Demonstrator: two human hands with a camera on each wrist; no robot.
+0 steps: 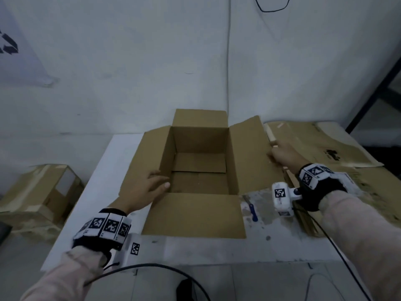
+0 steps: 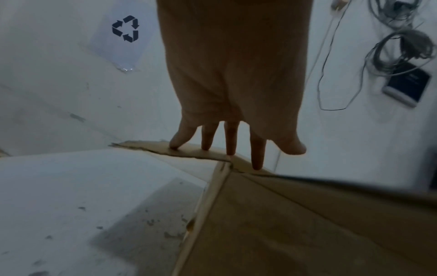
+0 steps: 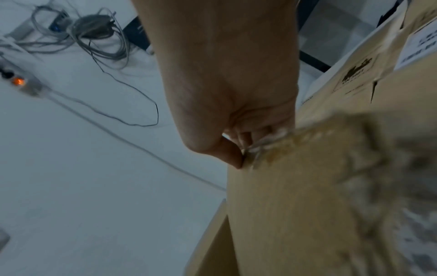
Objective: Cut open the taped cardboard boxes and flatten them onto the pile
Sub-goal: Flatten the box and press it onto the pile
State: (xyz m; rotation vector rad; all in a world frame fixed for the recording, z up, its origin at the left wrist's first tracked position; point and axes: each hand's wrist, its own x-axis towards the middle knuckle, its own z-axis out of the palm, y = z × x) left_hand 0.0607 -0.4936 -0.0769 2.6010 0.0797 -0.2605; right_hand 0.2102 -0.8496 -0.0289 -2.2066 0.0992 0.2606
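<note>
**Open Box: Both Hands on the Side Flaps**

Head view: The cardboard box (image 1: 199,168) stands upright in the middle of the white surface (image 1: 104,192), all four top flaps spread, its inside bare. Your left hand (image 1: 149,187) lies flat on the left flap (image 1: 141,161), probably to steady the box. Your right hand (image 1: 284,155) closes on the outer edge of the right flap (image 1: 251,153). The pile of flattened cardboard (image 1: 325,144) lies just right of the box, within reach. A blue-handled cutter (image 1: 252,210) rests on the surface beside the near flap. A taped box (image 1: 41,192) waits low to the left.

Left wrist view: The fingers (image 2: 230,138) are straight and spread, their tips pressing the flap edge; the grip is open.

Right wrist view: The thumb (image 3: 227,153) and curled fingers pinch the flap edge; the grip is closed on it, likely to fold the flap.
</note>
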